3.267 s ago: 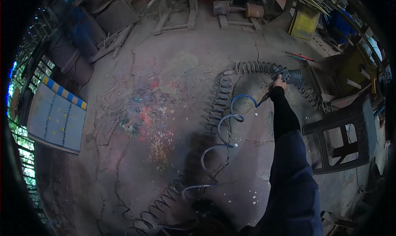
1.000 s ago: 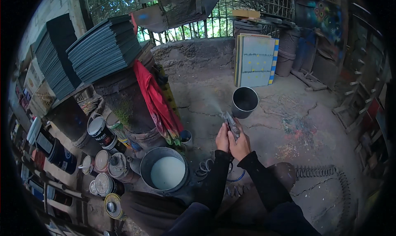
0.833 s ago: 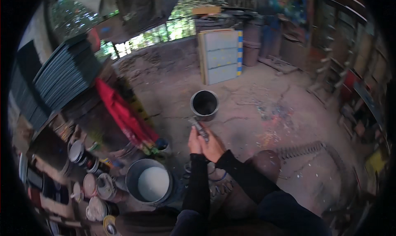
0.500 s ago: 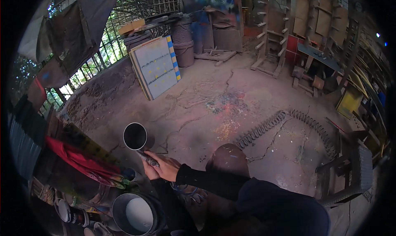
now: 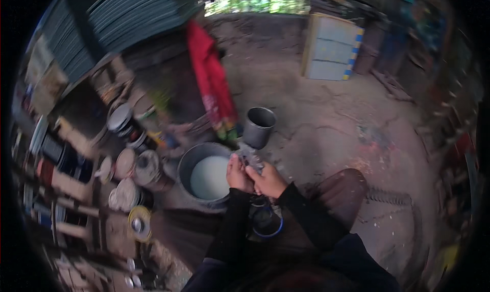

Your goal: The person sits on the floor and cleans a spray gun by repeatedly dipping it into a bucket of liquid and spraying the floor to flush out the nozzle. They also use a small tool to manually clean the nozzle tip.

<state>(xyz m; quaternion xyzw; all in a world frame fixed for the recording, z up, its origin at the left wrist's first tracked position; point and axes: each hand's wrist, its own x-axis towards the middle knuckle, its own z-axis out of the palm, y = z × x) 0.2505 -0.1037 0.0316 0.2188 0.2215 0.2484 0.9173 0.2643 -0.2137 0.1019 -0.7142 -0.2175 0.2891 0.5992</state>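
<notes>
Evidently the view is smeared by motion, so the grey metal spray gun, held in front of the person's lap, shows only its upper part, the handle being hidden. The right hand is clasped around it from the near side, and the left hand is curled against its other side, also grasping it, though its finger positions partly blur. Just beyond it is a dark grey cylindrical cup; the join between the 2 is too soft to make out. The left hand overlaps the right side of a round dark grey bucket of milky white liquid. Below the wrists, a loop of thin blue hose is partly covered by the black sleeves. A stack of dark grey-green sheets is cut off at the top, and a coiled grey hose fades towards the dim right rim. Compared with 0.5 s ago, the view has swung: the bucket has moved from the lower edge to near the middle, the pale blue panel with a blue-and-yellow checkered strip from upper left to upper right, and the cup shows more of its outer wall.
</notes>
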